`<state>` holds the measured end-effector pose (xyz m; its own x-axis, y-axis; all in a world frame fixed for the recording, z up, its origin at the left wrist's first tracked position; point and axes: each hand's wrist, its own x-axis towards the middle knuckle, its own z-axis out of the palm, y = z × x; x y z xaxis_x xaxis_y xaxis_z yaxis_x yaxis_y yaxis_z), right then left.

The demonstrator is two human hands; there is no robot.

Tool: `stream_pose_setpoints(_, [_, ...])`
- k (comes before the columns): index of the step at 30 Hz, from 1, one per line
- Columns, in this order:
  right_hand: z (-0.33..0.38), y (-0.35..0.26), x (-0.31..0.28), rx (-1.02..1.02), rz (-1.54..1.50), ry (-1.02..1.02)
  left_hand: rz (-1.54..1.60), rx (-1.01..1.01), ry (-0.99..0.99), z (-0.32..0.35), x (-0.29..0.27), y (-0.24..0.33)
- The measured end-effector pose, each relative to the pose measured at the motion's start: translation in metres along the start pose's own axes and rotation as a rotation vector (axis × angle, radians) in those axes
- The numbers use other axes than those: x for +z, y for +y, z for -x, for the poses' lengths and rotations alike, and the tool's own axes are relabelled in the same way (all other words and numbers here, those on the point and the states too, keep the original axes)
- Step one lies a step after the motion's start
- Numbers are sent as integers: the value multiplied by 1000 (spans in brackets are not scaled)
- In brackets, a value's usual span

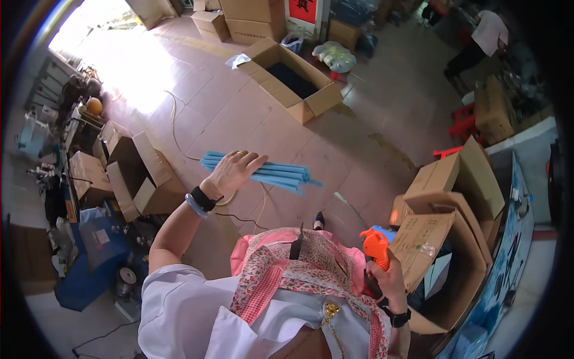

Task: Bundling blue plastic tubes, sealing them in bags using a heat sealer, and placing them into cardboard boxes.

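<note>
A worker's left hand (227, 176) grips light-blue sticks (286, 177) above the tiled floor (239, 110), fingers wrapped around them, apparently keeping the bundle together; the right hand (390, 276) clasps an orange pistol-shaped tool (376, 245) upright by its handle, seemingly for control.

Two hands: left hand (230, 173), right hand (390, 276). One bundle of light-blue rods (281, 173), rods overlap, count unclear. One orange pistol-grip tool (376, 245). One gold ring (241, 153), one pale bangle (195, 206), one floral apron (317, 279). Several cartons (254, 32), overlapping. At least one co-worker (489, 35).
</note>
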<state>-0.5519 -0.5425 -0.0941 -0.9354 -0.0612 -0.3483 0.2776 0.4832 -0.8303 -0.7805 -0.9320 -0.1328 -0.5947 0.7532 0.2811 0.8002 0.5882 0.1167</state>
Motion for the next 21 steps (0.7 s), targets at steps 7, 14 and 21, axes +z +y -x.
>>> stream_pose_setpoints(7, [-87, -1, -48, 84, -192, -68, 196, -408, 129, -30, 6, -6])
stream_pose_setpoints(14, [-209, -56, -44, -327, -52, -469, 1725, -1126, 1138, -34, 13, -25])
stream_pose_setpoints(21, [-347, -115, -11, -232, -3, -622, 1902, -877, 1948, 7, 22, -133])
